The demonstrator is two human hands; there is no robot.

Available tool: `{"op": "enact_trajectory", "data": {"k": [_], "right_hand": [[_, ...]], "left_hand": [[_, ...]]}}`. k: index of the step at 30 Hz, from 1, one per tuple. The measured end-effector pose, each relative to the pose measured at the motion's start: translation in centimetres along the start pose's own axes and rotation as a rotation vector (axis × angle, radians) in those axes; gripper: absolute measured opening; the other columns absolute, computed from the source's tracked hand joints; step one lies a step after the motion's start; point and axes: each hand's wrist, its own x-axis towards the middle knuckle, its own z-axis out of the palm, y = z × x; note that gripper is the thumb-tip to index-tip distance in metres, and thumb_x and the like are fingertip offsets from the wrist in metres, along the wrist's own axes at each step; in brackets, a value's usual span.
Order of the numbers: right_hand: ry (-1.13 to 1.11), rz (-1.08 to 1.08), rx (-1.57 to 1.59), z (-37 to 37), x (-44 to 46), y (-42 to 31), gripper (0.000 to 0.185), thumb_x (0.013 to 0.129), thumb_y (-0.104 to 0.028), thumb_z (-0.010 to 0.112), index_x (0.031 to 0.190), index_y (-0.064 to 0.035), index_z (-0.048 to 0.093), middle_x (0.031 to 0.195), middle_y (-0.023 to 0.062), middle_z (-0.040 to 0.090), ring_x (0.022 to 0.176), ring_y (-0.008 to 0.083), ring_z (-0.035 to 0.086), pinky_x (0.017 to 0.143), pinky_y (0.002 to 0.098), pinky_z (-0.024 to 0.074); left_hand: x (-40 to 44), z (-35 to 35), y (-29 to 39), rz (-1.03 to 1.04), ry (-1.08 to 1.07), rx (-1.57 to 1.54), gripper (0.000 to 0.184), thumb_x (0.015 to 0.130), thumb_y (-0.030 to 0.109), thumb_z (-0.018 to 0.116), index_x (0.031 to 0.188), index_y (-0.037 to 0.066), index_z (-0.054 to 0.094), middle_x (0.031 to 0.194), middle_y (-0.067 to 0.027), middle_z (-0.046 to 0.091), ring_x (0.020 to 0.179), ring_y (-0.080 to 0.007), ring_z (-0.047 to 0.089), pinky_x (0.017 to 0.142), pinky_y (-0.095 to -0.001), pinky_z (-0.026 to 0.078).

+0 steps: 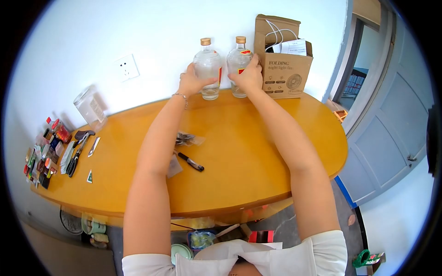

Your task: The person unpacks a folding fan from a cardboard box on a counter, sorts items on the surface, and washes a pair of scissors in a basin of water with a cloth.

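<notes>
Yellow tabletop (244, 152) bears 2 upright bottles (208, 66) (234, 60), left hand (191, 82) and right hand (251, 77) each curled around 1.

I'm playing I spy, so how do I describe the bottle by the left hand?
Find the orange-brown table against the white wall. At its back edge, the left hand holds a clear, gold-capped bottle. Unlike the similar bottle beside it, this one is farther from the cardboard box.
</notes>
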Motion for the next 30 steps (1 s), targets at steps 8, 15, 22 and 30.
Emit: {"op": "enact_trajectory", "data": {"k": [8,15,22,30], "right_hand": [[0.030,-0.095,-0.026,0.2,-0.8,1.0,0.101,0.062,-0.016,0.076,0.135,-0.0008,0.007,0.120,0.0276,0.041,0.106,0.0389,0.047,0.089,0.0393,0.0417],[0.024,-0.159,-0.141,0.5,-0.1,1.7,0.100,0.063,-0.023,0.077,0.135,-0.0018,0.010,0.115,0.0281,0.044,0.099,0.0396,0.052,0.084,0.0406,0.0442],[0.023,-0.144,-0.201,0.2,-0.4,1.0,0.099,0.065,-0.021,0.076,0.136,-0.0015,0.010,0.111,0.0308,0.045,0.096,0.0393,0.054,0.081,0.0401,0.0456],[0.009,-0.185,-0.179,0.8,0.5,2.6,0.094,0.069,-0.022,0.072,0.133,0.0048,0.009,0.104,0.0309,0.054,0.095,0.0389,0.056,0.083,0.0382,0.0451]], "left_hand": [[0.9,1.5,-1.9,-0.089,-0.039,-0.077,0.093,0.062,0.036,0.079,0.125,-0.006,0.025,0.110,-0.0212,0.051,0.098,-0.0253,0.055,0.079,-0.0352,0.047],[-0.4,2.6,-0.8,-0.053,0.099,0.100,0.095,0.058,0.043,0.078,0.121,-0.010,0.031,0.111,-0.0266,0.051,0.103,-0.0315,0.054,0.085,-0.0339,0.045],[-0.8,1.7,-0.3,-0.077,0.021,0.120,0.092,0.062,0.041,0.076,0.122,-0.011,0.029,0.114,-0.0274,0.050,0.106,-0.0323,0.052,0.088,-0.0342,0.043],[-6.6,-7.3,3.9,-0.117,-0.020,0.160,0.077,0.072,0.039,0.068,0.124,-0.006,0.035,0.113,-0.0247,0.050,0.103,-0.0262,0.052,0.087,-0.0327,0.043]]}}
